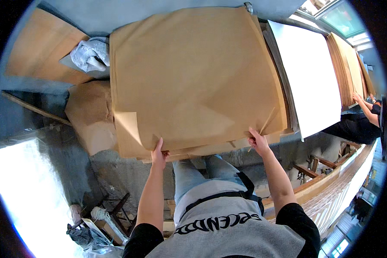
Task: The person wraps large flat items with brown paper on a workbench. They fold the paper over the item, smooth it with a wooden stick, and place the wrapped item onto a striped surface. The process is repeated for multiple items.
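Observation:
A large brown paper sheet (193,73) lies on top of a stack of similar sheets in front of me. My left hand (160,155) pinches its near edge left of the middle, thumb on top. Near the right corner my right hand (258,142) is closed on the same edge. A thin tan strip (268,121) runs beside the right fingers; whether it is a stick or a fold I cannot tell. The sheet's near left corner (128,124) is folded over and paler. Under the near edge, further sheets stick out unevenly.
White sheets (307,73) lie to the right, then a tan stack (346,64) where another person's hands (359,99) rest. Crumpled brown paper (90,116), a grey-white cloth (90,53) and a wooden board (43,47) are at left. Bagged items (88,236) stand lower left.

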A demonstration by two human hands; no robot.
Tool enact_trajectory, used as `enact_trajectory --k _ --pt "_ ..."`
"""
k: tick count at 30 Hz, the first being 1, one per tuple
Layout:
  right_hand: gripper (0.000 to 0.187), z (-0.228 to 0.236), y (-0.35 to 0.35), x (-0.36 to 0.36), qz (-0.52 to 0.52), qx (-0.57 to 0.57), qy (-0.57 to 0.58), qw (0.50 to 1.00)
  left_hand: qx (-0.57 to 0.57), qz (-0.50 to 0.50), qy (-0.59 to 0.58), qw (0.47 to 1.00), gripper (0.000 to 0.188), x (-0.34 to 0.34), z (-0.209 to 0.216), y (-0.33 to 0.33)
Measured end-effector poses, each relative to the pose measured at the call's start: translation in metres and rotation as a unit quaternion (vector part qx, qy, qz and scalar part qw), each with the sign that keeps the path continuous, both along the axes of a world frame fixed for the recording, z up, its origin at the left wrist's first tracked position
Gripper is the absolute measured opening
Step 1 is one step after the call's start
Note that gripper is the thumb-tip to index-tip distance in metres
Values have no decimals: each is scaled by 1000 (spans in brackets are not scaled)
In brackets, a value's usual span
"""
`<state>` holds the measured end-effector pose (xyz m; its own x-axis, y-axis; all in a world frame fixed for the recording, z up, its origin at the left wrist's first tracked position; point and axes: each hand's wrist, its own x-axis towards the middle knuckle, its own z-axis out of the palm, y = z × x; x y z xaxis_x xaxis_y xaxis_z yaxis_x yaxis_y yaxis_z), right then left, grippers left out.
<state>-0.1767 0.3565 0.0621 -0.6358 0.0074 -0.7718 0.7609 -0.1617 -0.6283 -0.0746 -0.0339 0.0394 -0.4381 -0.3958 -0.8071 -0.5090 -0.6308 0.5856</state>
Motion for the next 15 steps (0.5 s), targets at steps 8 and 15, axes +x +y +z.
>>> enact_trajectory --k 8,15 --pt "24 -20 8 3 -58 -181 -92 977 133 45 -4 990 30 -4 -12 1" --pt "28 -27 -10 37 136 213 54 966 -253 -98 -50 961 31 29 6 49"
